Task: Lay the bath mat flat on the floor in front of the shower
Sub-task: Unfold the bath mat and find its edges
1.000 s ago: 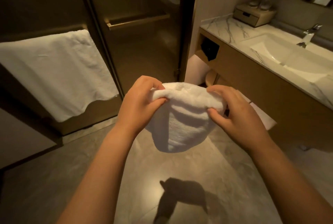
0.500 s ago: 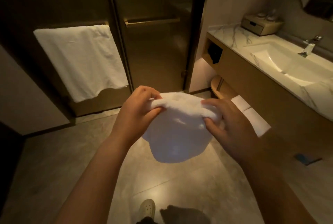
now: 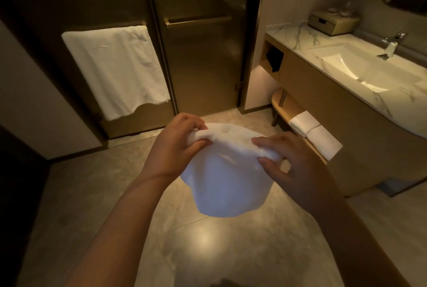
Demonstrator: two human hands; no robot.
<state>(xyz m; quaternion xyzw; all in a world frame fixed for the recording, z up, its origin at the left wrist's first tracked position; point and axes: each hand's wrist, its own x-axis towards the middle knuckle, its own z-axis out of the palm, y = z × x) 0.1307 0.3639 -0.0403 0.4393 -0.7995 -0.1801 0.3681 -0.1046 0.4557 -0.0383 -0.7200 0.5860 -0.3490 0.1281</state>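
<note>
The white bath mat (image 3: 225,178) hangs folded in the air above the grey tiled floor (image 3: 97,194), held by its upper edge. My left hand (image 3: 178,145) pinches the left end of that edge. My right hand (image 3: 291,162) grips the right end between thumb and fingers. The lower part of the mat sags in a rounded bundle between my forearms. The dark glass shower door (image 3: 203,55) with a brass handle stands straight ahead, beyond the mat.
A white towel (image 3: 115,69) hangs on a rail on the left glass panel. The vanity with marble top and sink (image 3: 360,67) runs along the right. Folded white towels (image 3: 312,132) lie on its low shelf. A box (image 3: 332,22) sits on the counter.
The view has pulled back and shifted right, showing more floor and the left wall. Both hands stay on the mat's edge; the mat sits lower in view and hangs a little looser.
</note>
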